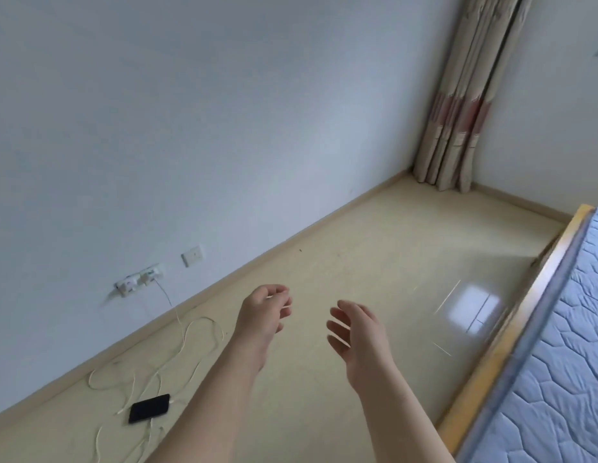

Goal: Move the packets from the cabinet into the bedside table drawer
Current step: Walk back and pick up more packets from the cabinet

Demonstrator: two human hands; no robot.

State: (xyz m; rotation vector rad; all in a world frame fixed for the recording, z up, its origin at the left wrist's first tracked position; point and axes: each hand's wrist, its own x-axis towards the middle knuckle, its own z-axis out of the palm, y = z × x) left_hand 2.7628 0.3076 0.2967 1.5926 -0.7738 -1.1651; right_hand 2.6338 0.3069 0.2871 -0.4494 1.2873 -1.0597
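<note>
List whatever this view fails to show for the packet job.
Cabinet, packets, bedside table drawer: all outside the head view.
Bed: head view, cut off by the right and bottom edges.
Wall socket: head view, plugs too small and blurred to tell.

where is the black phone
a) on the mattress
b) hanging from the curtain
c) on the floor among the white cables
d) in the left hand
C: the black phone lies flat on the floor near the wall, with the loose white cables around it.
</note>
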